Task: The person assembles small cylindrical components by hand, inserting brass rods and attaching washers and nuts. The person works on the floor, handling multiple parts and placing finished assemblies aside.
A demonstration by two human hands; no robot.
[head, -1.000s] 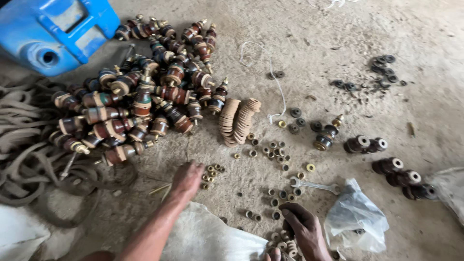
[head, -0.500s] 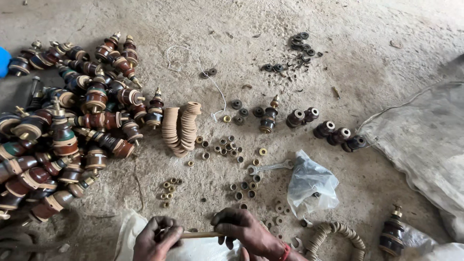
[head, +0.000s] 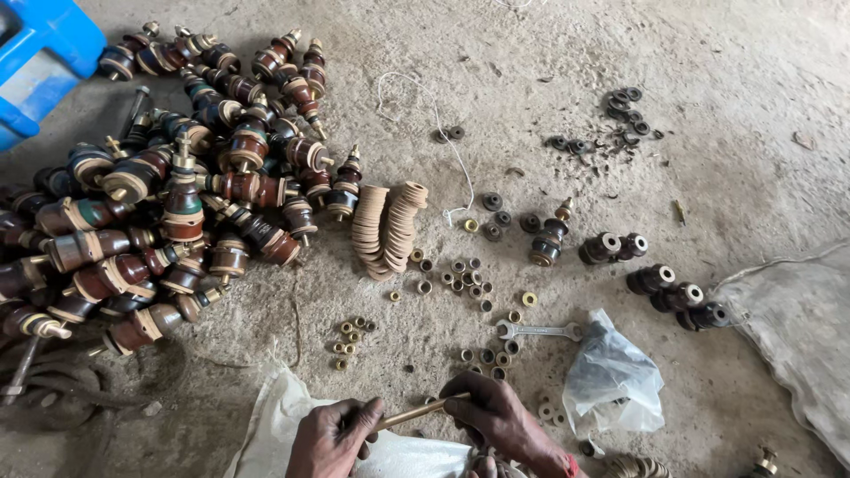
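Both my hands hold a thin brass-coloured rod point(head: 416, 412) at the bottom of the view, over a white sack point(head: 274, 425). My left hand point(head: 332, 438) grips its lower left end; my right hand point(head: 496, 420) pinches the upper right end. Small brass nuts point(head: 351, 335) and ring-shaped washers point(head: 456, 274) lie scattered on the concrete floor just beyond my hands. A small spanner point(head: 538, 331) lies to the right of them.
A big heap of brown ceramic insulators point(head: 177, 195) fills the left. Two curved stacks of tan discs point(head: 388, 228) lie mid-floor. Dark cylindrical parts point(head: 677, 292) sit right, black washers point(head: 611, 124) far right, a clear plastic bag point(head: 611, 372), a grey sack point(head: 797, 327), a blue container point(head: 40, 53).
My left hand drew back from the brass nuts on the floor and joined my right hand at the rod. The view swung about between frames.
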